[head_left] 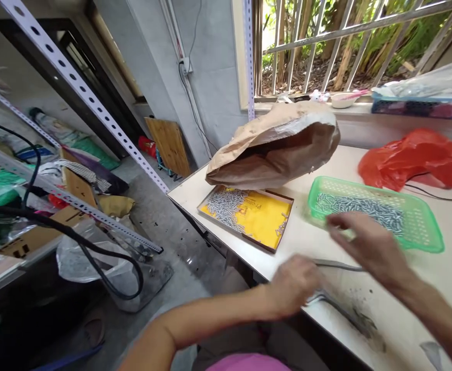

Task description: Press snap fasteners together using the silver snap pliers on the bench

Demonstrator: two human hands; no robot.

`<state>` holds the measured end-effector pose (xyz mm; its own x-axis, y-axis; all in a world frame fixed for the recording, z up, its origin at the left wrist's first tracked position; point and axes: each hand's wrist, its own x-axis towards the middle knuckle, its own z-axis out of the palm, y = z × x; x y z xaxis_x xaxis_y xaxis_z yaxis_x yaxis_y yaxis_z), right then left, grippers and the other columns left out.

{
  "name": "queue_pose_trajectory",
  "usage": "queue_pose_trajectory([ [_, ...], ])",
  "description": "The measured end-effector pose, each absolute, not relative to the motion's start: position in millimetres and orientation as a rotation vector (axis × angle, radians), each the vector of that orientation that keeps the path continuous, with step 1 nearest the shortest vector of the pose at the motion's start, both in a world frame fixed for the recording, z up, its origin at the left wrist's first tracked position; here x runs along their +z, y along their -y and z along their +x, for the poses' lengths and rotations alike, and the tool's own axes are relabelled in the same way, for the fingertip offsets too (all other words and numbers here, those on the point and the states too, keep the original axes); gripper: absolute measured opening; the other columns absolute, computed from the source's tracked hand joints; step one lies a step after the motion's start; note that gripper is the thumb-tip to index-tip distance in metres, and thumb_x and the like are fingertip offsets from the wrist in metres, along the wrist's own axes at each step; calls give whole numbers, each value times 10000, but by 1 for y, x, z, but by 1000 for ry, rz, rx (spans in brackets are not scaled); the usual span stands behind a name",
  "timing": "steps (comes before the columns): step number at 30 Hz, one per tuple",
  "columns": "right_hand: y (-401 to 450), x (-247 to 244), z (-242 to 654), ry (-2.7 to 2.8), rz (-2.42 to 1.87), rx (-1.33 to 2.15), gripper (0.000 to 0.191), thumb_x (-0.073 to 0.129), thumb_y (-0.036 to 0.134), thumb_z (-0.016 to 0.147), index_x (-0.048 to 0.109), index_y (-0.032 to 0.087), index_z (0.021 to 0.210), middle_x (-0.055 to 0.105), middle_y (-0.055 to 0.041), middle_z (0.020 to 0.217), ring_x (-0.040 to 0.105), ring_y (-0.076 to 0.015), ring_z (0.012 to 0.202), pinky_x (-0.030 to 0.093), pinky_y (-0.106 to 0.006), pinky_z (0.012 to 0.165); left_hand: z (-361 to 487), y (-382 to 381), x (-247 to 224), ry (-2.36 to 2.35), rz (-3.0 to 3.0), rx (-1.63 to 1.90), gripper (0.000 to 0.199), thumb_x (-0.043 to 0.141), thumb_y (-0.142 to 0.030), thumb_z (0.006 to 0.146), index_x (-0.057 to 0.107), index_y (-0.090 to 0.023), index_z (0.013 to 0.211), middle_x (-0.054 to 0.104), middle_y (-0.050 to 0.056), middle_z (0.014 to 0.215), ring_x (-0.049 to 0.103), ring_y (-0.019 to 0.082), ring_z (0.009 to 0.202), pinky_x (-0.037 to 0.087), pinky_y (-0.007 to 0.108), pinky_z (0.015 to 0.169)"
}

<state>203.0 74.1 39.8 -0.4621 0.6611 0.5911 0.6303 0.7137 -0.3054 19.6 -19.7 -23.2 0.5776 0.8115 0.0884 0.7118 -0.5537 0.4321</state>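
Note:
My left hand is closed above the table's front edge, its fingers curled in and blurred. What it holds, if anything, is hidden. Beside it a dark, cord-like strip runs over the tabletop. My right hand hovers at the near side of a green plastic basket, thumb and fingertips drawn together in a blurred pinch; anything between them is too small to make out. Many small silver screw-like metal pieces fill the basket. More of them lie in a shallow tray with a yellow bottom, left of the basket.
Behind the tray, a large brown paper sack lies with its mouth open towards me. A red plastic bag sits at the back right. White perforated metal posts stand on the left, with black cables before them. A barred window is behind.

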Motion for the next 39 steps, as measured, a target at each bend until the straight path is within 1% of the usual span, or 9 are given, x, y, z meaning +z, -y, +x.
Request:
queue_pose_trajectory([
  [3, -116, 52, 255, 2048, -1273, -164, 387, 411, 522, 902, 614, 208, 1000, 636, -79, 806, 583, -217, 731, 438, -358, 653, -45, -22, 6, -1855, 2351, 443, 331, 373, -223, 949, 694, -145, 934, 646, 126, 934, 545, 224, 918, 439, 350, 800],
  [5, -131, 45, 279, 2139, -1414, -243, 612, 240, 646, 892, 595, 201, 1117, 618, -140, 895, 578, -285, 784, 409, -398, 596, -85, -45, 16, -2152, 2207, 351, 288, 424, -198, 923, 703, -131, 901, 645, 117, 918, 529, 237, 942, 433, 341, 785],
  [7, -127, 31, 289, 2190, -1486, -207, 693, 182, 691, 870, 545, 221, 1228, 593, -161, 1009, 581, -288, 754, 402, -404, 556, -114, -58, 19, -2256, 2113, 264, 259, 464, -196, 897, 709, -124, 856, 646, 110, 900, 526, 238, 942, 430, 325, 763],
  [13, -41, -12, 266, 2299, -1337, 284, 406, 428, 547, 887, 593, 272, 1136, 643, -64, 1008, 633, -201, 781, 498, -340, 684, -131, -59, 12, -1839, 2218, 105, 181, 576, -248, 813, 741, -178, 784, 662, 50, 795, 567, 188, 865, 418, 264, 748],
  [17, 8, -32, 260, 2277, -1409, 556, 358, 436, 523, 894, 619, 276, 1078, 648, -35, 1037, 642, -185, 858, 516, -306, 721, -119, -67, 17, -1774, 2205, -109, 188, 659, -329, 733, 749, -176, 794, 663, 63, 776, 576, 207, 860, 411, 258, 660],
  [22, 37, -31, 256, 2300, -1489, 737, 357, 405, 498, 912, 637, 274, 1066, 643, -45, 1007, 645, -182, 868, 524, -285, 720, -106, -79, 24, -1752, 2243, -376, 177, 613, -271, 722, 742, -170, 790, 657, 66, 753, 582, 198, 759, 392, 263, 619],
  [30, 45, -25, 239, 2393, -1438, 606, 336, 347, 400, 947, 616, 251, 1084, 615, -52, 917, 632, -173, 779, 516, -307, 666, -98, -72, 19, -1780, 2429, -298, 224, 498, -120, 795, 719, -110, 831, 658, 146, 903, 593, 259, 930, 434, 313, 761],
  [36, 47, -39, 242, 2456, -1419, 491, 332, 349, 390, 952, 606, 243, 1103, 595, -49, 909, 609, -167, 765, 488, -296, 650, -98, -70, 23, -1747, 2414, -425, 216, 501, -89, 784, 712, -70, 822, 659, 172, 876, 607, 266, 893, 452, 340, 788],
  [39, 48, -40, 240, 2479, -1457, 443, 343, 323, 379, 962, 616, 229, 1059, 581, -49, 891, 591, -162, 742, 473, -296, 647, -95, -71, 28, -1726, 2446, -322, 208, 510, -84, 774, 716, -76, 796, 663, 169, 876, 602, 261, 910, 454, 335, 787],
])
